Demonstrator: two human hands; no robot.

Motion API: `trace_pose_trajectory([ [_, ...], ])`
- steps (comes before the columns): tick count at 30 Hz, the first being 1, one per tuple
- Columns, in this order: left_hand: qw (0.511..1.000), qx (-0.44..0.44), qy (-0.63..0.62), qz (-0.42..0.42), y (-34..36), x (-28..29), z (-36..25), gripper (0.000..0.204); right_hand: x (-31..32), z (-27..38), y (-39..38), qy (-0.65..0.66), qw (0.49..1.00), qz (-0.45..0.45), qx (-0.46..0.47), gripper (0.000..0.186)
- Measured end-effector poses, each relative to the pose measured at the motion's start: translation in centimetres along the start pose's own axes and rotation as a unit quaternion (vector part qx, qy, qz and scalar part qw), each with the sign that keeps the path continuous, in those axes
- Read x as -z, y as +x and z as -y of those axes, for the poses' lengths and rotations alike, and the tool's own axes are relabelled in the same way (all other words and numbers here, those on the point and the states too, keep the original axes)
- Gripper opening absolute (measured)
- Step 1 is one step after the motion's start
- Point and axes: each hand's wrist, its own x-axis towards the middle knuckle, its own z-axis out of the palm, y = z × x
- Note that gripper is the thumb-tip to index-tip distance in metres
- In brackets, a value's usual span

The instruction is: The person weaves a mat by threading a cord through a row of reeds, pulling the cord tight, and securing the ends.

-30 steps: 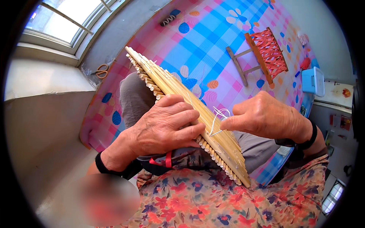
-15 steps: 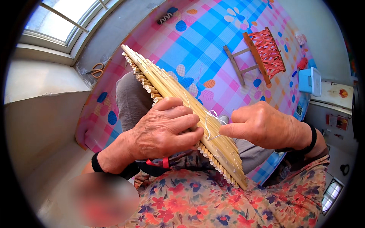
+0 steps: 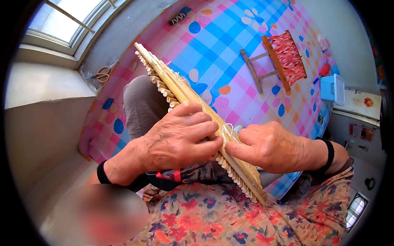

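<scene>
A panel of pale stalks slants from 11 o'clock to 5 at mid-view, likely light, stiff lengthwise, prone to splitting, best held across several stalks. The left hand, toward 8, clasps it; the right hand, toward 4, curls beside white thread, its grip unclear.

Panel of pale yellow stalks, slim and packed side by side, small white stitches across it, slanting from upper left to lower centre of the frame, round cut ends along its lower-left edge; white thread, loosely looped near mid-frame
</scene>
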Motion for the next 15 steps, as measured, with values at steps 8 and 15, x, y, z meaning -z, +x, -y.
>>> trace_pose_trajectory([
  [8, 0.997, -0.023, -0.049, 0.061, 5.5, 0.5, 3.8, 0.022, 1.4, -4.4, -2.1, 0.06, 0.994, -0.055, -0.078, 0.009],
  [15, 0.99, -0.065, -0.056, 0.116, 10.3, -0.7, 6.5, 0.024, 2.6, -5.7, -4.7, 0.077, 0.975, -0.105, -0.18, 0.014],
])
